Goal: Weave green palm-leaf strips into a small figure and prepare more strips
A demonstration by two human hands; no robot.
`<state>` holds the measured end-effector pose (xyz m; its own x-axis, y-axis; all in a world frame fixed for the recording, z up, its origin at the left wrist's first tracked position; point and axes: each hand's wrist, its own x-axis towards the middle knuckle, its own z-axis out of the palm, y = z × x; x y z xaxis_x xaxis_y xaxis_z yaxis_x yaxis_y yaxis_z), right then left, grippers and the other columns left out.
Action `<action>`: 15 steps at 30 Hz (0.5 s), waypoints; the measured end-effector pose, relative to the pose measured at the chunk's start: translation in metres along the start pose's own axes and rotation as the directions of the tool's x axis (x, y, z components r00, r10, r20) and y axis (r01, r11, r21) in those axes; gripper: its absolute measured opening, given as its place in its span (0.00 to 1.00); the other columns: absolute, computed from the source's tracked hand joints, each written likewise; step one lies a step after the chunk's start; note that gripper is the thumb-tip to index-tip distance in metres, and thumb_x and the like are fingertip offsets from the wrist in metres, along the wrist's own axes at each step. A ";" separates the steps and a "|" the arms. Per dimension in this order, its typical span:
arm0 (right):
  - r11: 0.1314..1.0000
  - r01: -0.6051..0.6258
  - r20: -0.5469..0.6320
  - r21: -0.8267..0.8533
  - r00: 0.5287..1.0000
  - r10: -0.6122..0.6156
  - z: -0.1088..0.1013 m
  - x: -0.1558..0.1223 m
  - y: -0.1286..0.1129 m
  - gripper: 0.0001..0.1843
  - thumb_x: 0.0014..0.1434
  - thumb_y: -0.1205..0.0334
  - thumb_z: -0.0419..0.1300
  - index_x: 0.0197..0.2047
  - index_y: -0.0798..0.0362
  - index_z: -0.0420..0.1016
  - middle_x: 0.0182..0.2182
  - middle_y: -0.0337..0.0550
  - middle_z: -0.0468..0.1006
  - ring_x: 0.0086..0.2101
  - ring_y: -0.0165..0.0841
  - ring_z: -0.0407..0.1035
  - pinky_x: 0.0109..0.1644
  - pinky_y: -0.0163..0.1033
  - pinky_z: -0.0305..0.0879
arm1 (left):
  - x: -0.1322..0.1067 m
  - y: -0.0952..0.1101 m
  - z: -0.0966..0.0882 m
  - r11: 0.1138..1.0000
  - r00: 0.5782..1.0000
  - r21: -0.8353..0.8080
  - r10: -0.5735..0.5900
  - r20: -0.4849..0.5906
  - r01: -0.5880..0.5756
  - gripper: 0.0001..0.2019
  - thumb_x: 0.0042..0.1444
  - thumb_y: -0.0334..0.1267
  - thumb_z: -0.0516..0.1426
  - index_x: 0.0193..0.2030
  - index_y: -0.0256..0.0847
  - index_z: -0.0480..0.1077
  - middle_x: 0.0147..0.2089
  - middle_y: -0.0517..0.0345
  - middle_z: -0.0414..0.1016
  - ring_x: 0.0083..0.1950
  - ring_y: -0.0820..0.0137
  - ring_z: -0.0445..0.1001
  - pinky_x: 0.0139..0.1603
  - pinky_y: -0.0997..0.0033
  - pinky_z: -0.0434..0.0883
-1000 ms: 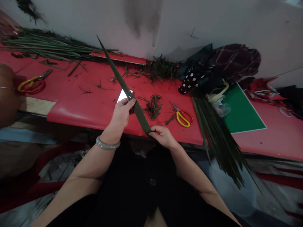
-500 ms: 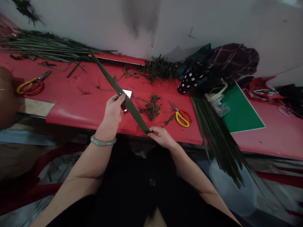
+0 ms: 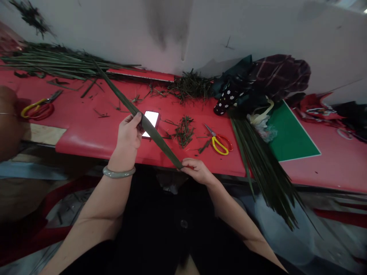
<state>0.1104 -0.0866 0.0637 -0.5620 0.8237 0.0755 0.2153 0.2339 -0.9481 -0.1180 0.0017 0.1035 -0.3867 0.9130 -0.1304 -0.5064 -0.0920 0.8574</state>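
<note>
A long green palm leaf strip (image 3: pixel 161 144) slants across in front of me, its thin tip pointing up and left. My left hand (image 3: pixel 129 131) pinches it around the middle, thumb on top. The lower right end is gripped between the thumb and fingers of my right hand (image 3: pixel 197 170), at the table's front edge. Behind the strip, beside my left hand, lies a phone (image 3: pixel 151 121) with a lit screen, partly covered. Leaf scraps (image 3: pixel 184 131) lie beyond my right hand, and scissors (image 3: pixel 220 144) with one yellow and one red handle rest to their right.
A red-covered table (image 3: pixel 86 135) runs along the wall. Long leaf strips (image 3: pixel 57 61) are piled at the back left, near a second pair of scissors (image 3: pixel 40 109) and another person's arm (image 3: pixel 7 122). At right, a leaf bundle (image 3: pixel 263 168) overhangs the edge beside a green board (image 3: pixel 296 137).
My left hand has slid a little left and away from my right hand along the strip, uncovering more of the phone. My right hand still grips the lower end.
</note>
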 end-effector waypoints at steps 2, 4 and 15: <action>1.000 -0.008 0.011 0.013 1.000 0.008 -0.001 -0.001 0.001 0.07 0.53 0.61 0.55 0.29 0.53 0.70 0.27 0.39 0.71 0.30 0.27 0.67 0.36 0.32 0.62 | 0.001 0.000 -0.001 1.000 1.000 -0.006 -0.005 -0.003 0.004 0.07 0.43 0.33 0.60 0.22 0.37 0.65 0.19 0.64 0.66 0.19 0.80 0.65 0.21 0.80 0.64; 0.999 -0.050 -0.043 0.008 0.998 0.050 -0.001 -0.002 0.004 0.07 0.54 0.61 0.54 0.31 0.53 0.71 0.29 0.39 0.73 0.31 0.27 0.68 0.37 0.33 0.63 | 0.003 -0.001 -0.002 0.999 0.999 -0.045 0.002 -0.034 -0.003 0.06 0.44 0.34 0.60 0.23 0.38 0.65 0.20 0.64 0.67 0.21 0.80 0.67 0.22 0.80 0.65; 0.875 -0.181 -0.396 -0.448 0.918 -0.013 -0.019 -0.012 0.072 0.12 0.56 0.61 0.50 0.38 0.51 0.73 0.34 0.43 0.78 0.36 0.32 0.72 0.41 0.38 0.67 | -0.011 0.013 0.005 0.963 0.963 -0.071 -0.255 0.082 0.261 0.07 0.51 0.36 0.55 0.25 0.36 0.66 0.20 0.59 0.67 0.19 0.80 0.66 0.12 0.83 0.54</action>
<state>0.1481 -0.0699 0.0001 -0.2022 0.9579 0.2040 0.6481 0.2870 -0.7054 -0.1161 -0.0073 0.1188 -0.1799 0.9358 -0.3032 -0.6434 0.1212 0.7559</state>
